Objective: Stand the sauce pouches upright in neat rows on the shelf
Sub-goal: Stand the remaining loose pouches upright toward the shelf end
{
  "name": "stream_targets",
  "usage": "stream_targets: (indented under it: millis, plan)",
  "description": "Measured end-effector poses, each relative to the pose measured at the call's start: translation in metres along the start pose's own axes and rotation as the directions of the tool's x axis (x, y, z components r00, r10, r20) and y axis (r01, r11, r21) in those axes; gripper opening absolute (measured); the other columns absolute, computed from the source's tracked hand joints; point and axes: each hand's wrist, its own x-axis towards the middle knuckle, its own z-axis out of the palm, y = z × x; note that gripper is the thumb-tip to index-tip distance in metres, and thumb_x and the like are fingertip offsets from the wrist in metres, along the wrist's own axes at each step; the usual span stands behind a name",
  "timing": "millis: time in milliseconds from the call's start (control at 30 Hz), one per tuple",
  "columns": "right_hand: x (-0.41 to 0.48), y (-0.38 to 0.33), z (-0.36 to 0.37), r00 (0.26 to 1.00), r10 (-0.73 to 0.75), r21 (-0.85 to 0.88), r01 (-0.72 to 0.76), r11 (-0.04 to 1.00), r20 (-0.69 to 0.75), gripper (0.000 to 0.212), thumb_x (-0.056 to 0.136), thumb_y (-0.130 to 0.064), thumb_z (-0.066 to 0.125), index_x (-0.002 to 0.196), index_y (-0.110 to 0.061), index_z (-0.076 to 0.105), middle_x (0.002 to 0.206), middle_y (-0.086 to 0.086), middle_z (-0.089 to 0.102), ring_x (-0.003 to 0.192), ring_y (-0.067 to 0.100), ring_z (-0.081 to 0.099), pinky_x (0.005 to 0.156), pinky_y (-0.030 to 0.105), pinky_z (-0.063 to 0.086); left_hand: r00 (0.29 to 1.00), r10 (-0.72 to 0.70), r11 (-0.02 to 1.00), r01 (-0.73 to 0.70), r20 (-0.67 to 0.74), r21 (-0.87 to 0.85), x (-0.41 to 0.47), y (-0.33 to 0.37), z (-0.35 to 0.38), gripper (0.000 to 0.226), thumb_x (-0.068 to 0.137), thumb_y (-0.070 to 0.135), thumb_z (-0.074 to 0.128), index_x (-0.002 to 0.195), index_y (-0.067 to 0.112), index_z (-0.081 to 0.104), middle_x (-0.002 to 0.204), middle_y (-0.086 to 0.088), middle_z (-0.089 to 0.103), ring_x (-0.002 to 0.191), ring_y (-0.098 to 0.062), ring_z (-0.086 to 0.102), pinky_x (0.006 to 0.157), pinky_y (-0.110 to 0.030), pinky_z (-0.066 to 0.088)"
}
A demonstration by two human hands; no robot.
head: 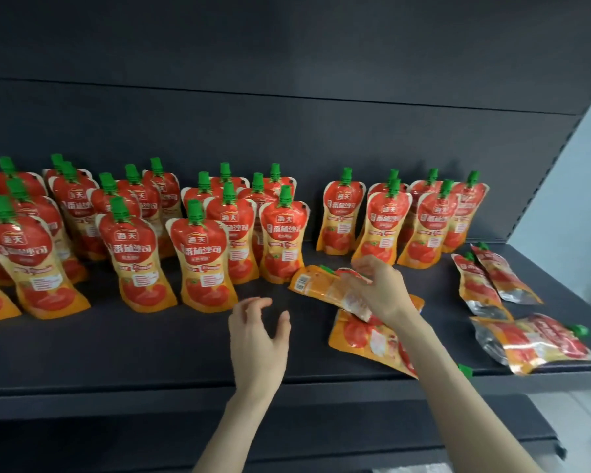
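— dark grey shelf [151, 343] with a matching dark back panel [287, 63]; a pale wall shows at 3 o'clock. how many pouches?

— standing pouches [203, 257] fill 9 to 1 o'clock in rows, red and orange with green caps. i count roughly twenty-six, but the back ones overlap and those at the left edge are cut off, so that count is loose.

— and lying down?

— five flat: two foil-bottomed pouches [492, 279] at 3 o'clock, one crumpled pouch [539, 343] near the front edge at 4 o'clock, one flat pouch [365, 339] under the right forearm with its cap end partly hidden, and the held pouch [325, 286] near centre.

— the hands?

— right hand [381, 290] has its grip closed on the held pouch, back side up, barcode showing. left hand [258, 336] hovers just over the bare shelf at 6 o'clock, grip wide, fingers curled, touching nothing.
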Motion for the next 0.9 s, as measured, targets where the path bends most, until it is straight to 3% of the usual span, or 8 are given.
stream_targets:
  millis: [133,267,400,533,633,767,900]
  plan:
    - [-0.005,0.039,-0.032,0.991,0.046,-0.096,-0.034,0.995,0.127,0.052,0.078,-0.048,0.067,0.118,-0.016,0.058,0.115,0.003,0.062,0.111,0.024,0.055,0.095,0.041,0.045,0.976,0.037,0.999,-0.033,0.216,-0.021,-0.003,0.033,0.041,0.037,0.086,0.035,0.062,0.116,0.013,0.057,0.122,0.0,0.051,0.118,-0.017,0.044,0.086,-0.018,0.033]
    - [-0.007,0.073,-0.053,0.963,0.093,-0.093,-0.072,0.993,0.254,0.08,0.064,-0.072,0.062,0.125,-0.021,0.052,0.122,0.002,0.058,0.114,0.025,0.054,0.093,0.049,0.047,0.931,0.024,0.995,-0.057,0.364,0.081,0.002,0.052,0.072,0.055,0.083,0.053,0.058,0.126,0.021,0.051,0.143,0.002,0.039,0.136,-0.024,0.026,0.106,-0.039,0.03]
    - [-0.002,0.091,-0.06,0.948,0.058,0.031,-0.071,0.997,0.312,0.072,0.07,-0.055,0.072,0.124,-0.011,0.052,0.117,0.007,0.058,0.108,0.025,0.058,0.09,0.048,0.05,0.92,-0.05,0.972,-0.044,0.388,0.231,-0.002,0.062,0.087,0.066,0.081,0.062,0.054,0.136,0.027,0.041,0.151,0.0,0.026,0.137,-0.028,0.019,0.108,-0.046,0.027]
    - [0.004,0.097,-0.071,0.926,0.086,0.139,-0.146,0.979,0.368,0.09,0.064,-0.046,0.08,0.135,-0.006,0.042,0.125,0.014,0.054,0.108,0.026,0.059,0.084,0.041,0.055,0.895,-0.052,0.923,-0.127,0.442,0.364,-0.007,0.071,0.088,0.087,0.063,0.081,0.042,0.138,0.037,0.034,0.145,0.006,0.026,0.132,-0.027,0.023,0.104,-0.05,0.027]
    - [0.012,0.103,-0.079,0.904,0.11,0.189,-0.204,0.961,0.414,0.073,0.069,-0.025,0.082,0.129,-0.001,0.048,0.117,0.012,0.061,0.098,0.023,0.063,0.077,0.035,0.054,0.895,-0.029,0.905,-0.165,0.444,0.392,-0.009,0.073,0.089,0.101,0.047,0.09,0.033,0.136,0.042,0.035,0.142,0.007,0.024,0.132,-0.025,0.019,0.107,-0.049,0.02]
    - [0.019,0.106,-0.075,0.924,0.077,0.195,-0.16,0.968,0.376,0.055,0.064,-0.032,0.085,0.109,-0.008,0.063,0.106,0.008,0.067,0.096,0.021,0.064,0.089,0.042,0.053,0.911,0.026,0.908,-0.193,0.411,0.371,-0.008,0.073,0.096,0.105,0.048,0.089,0.039,0.135,0.031,0.041,0.151,0.006,0.022,0.142,-0.02,0.011,0.113,-0.048,0.013]
    - [0.023,0.108,-0.072,0.924,0.081,0.182,-0.159,0.97,0.373,0.056,0.064,-0.042,0.082,0.108,-0.012,0.061,0.106,0.004,0.065,0.097,0.019,0.063,0.088,0.04,0.054,0.939,0.096,0.904,-0.222,0.331,0.366,-0.011,0.07,0.103,0.102,0.054,0.091,0.034,0.13,0.024,0.047,0.142,0.005,0.041,0.135,-0.015,0.032,0.109,-0.042,0.03]
